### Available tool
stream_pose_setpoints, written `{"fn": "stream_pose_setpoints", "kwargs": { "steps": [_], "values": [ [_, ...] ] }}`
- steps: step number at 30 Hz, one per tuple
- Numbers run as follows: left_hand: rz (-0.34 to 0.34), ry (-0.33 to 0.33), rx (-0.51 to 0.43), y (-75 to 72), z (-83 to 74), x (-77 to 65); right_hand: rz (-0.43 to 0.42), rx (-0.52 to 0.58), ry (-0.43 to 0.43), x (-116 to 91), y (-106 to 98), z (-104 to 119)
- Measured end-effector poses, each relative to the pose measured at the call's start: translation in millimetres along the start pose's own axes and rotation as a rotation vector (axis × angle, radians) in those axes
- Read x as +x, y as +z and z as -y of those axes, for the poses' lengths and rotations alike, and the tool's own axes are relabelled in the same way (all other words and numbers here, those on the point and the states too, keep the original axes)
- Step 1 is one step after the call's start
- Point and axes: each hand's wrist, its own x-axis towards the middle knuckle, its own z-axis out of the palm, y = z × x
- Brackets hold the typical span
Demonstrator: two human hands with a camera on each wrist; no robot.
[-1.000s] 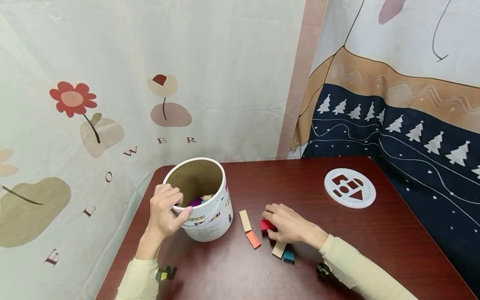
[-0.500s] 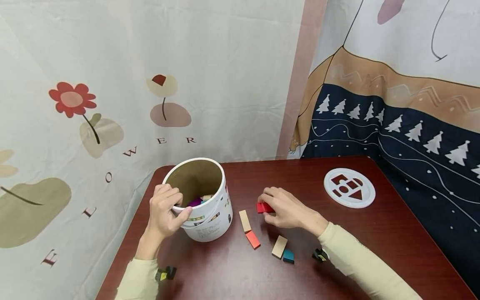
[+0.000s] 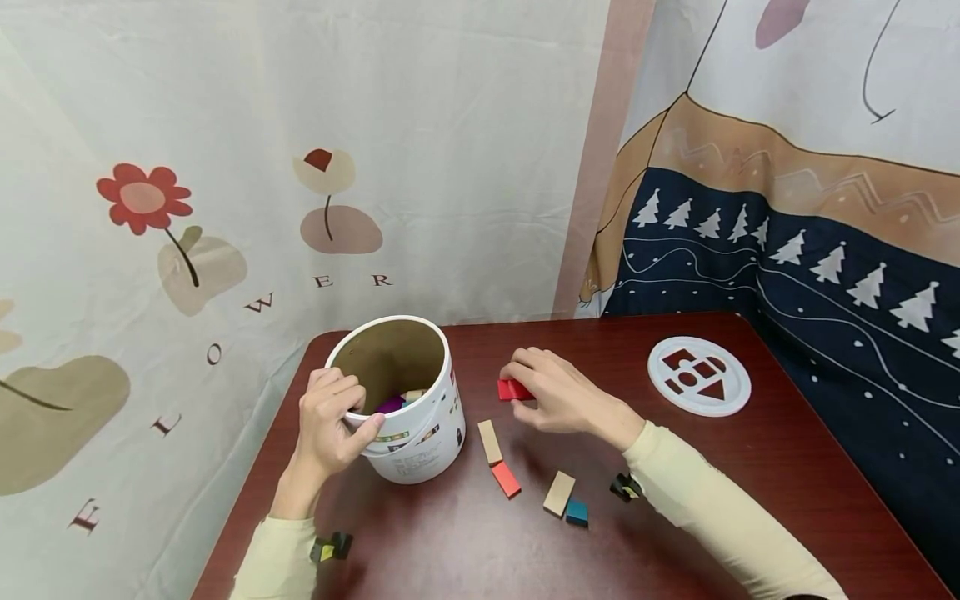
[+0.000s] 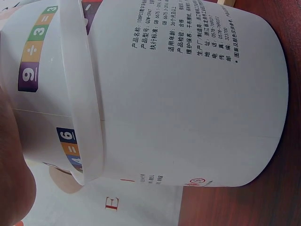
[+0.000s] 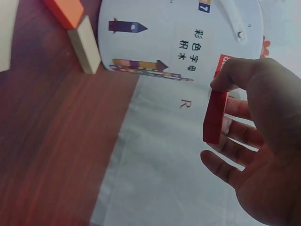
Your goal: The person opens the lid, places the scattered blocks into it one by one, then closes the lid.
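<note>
My left hand [image 3: 330,421] grips the near-left rim of a white bucket [image 3: 420,454], thumb outside and fingers over the edge. Purple, blue and natural wood blocks [image 3: 392,405] lie inside; the rest of the contents are hidden. Printed sums and text cover the bucket wall [image 4: 188,108] in the left wrist view. My right hand [image 3: 562,390] pinches a red block [image 3: 513,390] between thumb and fingers, above the table to the right of the bucket. Seen from the right wrist, that red block [image 5: 215,117] is held at the fingertips.
On the brown table [image 3: 465,550] lie a natural wood block [image 3: 490,442] touching an orange block [image 3: 506,480], and another wood block [image 3: 558,494] beside a blue block [image 3: 577,512]. A white lid [image 3: 660,387] with shaped holes rests at the back right. Curtains hang behind.
My right hand has picked the red block up from beside the wood and blue blocks and carried it up and left, towards the bucket. My left hand keeps its grip on the rim.
</note>
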Motion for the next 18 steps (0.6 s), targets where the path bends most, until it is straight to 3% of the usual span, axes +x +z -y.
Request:
{"fn": "stream_pose_setpoints", "kwargs": {
  "steps": [9,18],
  "values": [
    [-0.006,0.000,-0.001,1.0,0.1,-0.9,-0.028,0.010,-0.040,26.0,-4.4,7.3],
    [-0.007,-0.004,0.001,1.7,0.7,-2.2,-0.112,0.007,-0.068,51.4,-9.9,14.8]
  ]
}}
